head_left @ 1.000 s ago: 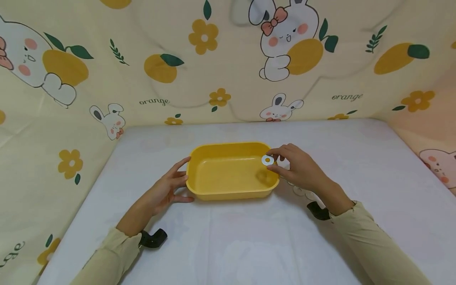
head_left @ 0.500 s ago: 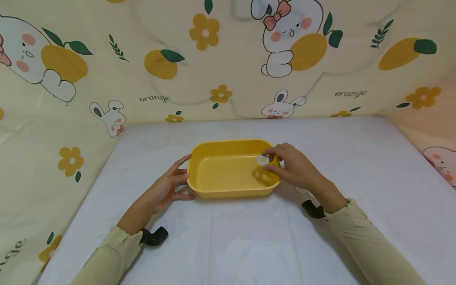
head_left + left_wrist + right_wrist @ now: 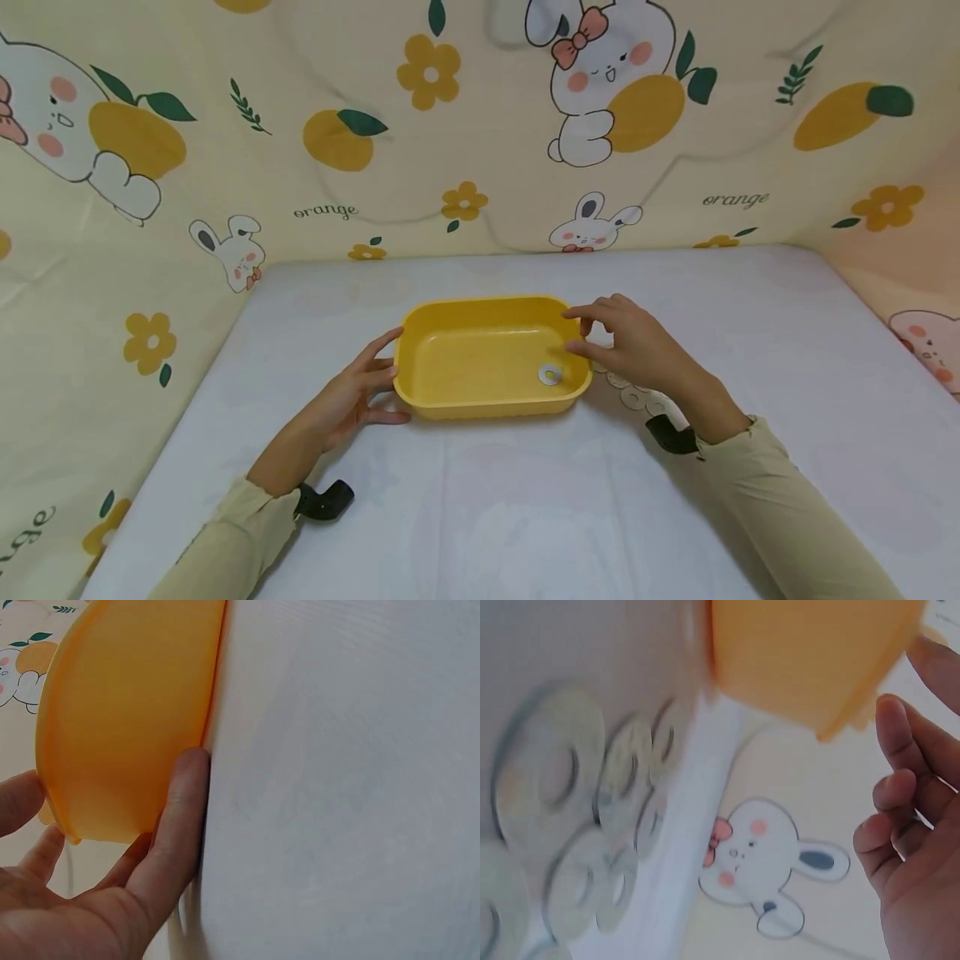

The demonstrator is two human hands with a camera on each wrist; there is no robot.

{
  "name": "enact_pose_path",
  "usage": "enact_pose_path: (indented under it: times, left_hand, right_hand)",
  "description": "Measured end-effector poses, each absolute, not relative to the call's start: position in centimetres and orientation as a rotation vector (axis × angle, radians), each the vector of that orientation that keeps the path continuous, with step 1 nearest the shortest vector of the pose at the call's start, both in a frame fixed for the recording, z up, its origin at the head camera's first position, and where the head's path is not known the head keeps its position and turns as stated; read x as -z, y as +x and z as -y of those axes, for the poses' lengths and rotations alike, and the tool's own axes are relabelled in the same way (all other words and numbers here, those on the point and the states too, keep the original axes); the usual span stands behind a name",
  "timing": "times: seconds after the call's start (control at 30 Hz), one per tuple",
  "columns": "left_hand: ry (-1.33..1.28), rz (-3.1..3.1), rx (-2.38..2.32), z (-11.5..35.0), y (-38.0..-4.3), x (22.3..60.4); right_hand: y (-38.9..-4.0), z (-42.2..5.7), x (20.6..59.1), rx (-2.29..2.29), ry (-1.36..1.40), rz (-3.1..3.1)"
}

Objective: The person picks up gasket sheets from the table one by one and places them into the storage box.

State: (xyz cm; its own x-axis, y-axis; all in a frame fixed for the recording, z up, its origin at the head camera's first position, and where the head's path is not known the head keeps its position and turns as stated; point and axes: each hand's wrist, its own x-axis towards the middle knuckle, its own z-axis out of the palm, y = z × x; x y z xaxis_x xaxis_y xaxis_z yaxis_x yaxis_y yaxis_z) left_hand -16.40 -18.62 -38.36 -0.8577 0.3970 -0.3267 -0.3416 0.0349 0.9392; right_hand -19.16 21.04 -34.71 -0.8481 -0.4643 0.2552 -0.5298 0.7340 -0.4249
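Note:
A yellow rectangular plastic basin with rounded corners stands on the white table. My left hand holds its left end, a finger at the rim and the thumb low along the side; the left wrist view shows this basin end between thumb and fingers. One white flat ring with a centre hole lies inside the basin near its right end. Over the right rim is my right hand, thumb and index finger apart with nothing between them. Several pale flat rings lie on the table beneath it, partly hidden in the head view.
The table is covered in white cloth. A cream cloth wall printed with rabbits, oranges and flowers rises behind and at the sides. Dark wrist cameras sit below both sleeves.
The white ring has left my right fingers and dropped to the basin floor. My right hand has parted its fingers and moved slightly right. My left hand stays at the basin.

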Motion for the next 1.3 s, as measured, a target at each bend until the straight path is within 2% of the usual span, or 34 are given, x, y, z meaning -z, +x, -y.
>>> enact_pose_path:
  times: [0.53, 1.3]
  left_hand:
    - [0.092, -1.839, -1.815, 18.9, -16.3, 38.5]
    - [0.100, -1.844, -1.818, 18.7, -16.1, 38.6]
  right_hand:
    - [-20.9, -25.8, 34.4, -0.649, 0.707, 2.973]
    - [-21.3, -27.4, 36.4, -0.630, 0.619, 3.192]
